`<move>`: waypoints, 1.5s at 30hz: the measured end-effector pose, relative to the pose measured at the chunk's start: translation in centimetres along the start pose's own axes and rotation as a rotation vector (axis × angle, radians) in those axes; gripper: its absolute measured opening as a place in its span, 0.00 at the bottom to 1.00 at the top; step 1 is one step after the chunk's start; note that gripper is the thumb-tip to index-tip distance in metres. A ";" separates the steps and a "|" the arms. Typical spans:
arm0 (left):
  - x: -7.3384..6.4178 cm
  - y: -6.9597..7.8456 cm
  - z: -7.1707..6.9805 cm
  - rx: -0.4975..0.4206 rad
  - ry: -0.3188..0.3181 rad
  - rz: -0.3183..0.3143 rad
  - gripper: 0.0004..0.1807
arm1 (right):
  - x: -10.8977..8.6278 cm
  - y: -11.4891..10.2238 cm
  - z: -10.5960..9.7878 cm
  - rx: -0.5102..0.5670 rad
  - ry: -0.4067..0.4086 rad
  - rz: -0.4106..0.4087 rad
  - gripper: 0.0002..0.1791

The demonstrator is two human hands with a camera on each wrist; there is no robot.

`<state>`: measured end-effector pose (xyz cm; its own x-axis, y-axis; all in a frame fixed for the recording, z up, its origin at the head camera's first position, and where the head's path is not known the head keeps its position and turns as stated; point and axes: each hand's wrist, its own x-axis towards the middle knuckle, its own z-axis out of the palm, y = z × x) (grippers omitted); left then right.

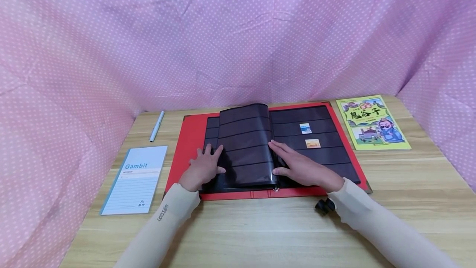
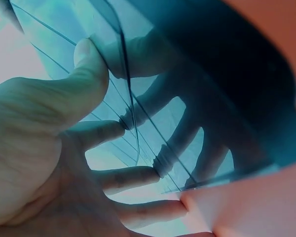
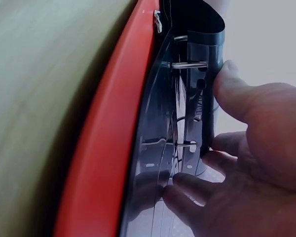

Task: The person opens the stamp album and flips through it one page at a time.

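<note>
A red stamp album [image 1: 188, 135] lies open on the wooden table. One black pocket page [image 1: 243, 135] curves up near the rings [image 3: 188, 64] and lies toward the left side. Two small stamps, one blue and white [image 1: 305, 128] and one orange [image 1: 312, 143], sit in the right-hand page [image 1: 336, 156]. My left hand [image 1: 202, 168] rests spread at the left edge of the curved page, its fingertips touching the glossy sheets. My right hand [image 1: 299, 166], fingers extended, touches the bent part of that page beside the rings.
To the left lie a pale blue notebook [image 1: 134, 181] and a light-coloured pen [image 1: 157, 126]. A yellow comic book [image 1: 373, 123] lies at the right. A small black object [image 1: 322, 206] is by my right wrist. Pink dotted cloth [image 1: 238, 44] hangs behind the table.
</note>
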<state>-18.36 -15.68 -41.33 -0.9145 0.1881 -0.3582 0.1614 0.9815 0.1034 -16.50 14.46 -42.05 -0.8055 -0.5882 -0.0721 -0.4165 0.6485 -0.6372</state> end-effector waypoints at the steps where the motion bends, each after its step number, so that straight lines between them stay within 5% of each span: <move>1: 0.0 -0.1 0.0 -0.001 0.001 0.000 0.45 | 0.1 -0.1 0.0 -0.002 0.003 -0.001 0.43; 20: -0.9 -1.9 -0.9 0.014 0.007 0.054 0.38 | 1.8 -2.5 0.9 -0.110 0.011 0.072 0.43; 45: -1.3 -1.8 -0.4 -0.068 0.046 0.126 0.35 | 2.5 -2.3 0.5 -0.117 0.001 0.175 0.47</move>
<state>-17.66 -17.67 -40.65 -0.9048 0.3065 -0.2956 0.2522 0.9451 0.2078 -17.32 11.24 -41.16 -0.8701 -0.4615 -0.1732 -0.3164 0.7923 -0.5216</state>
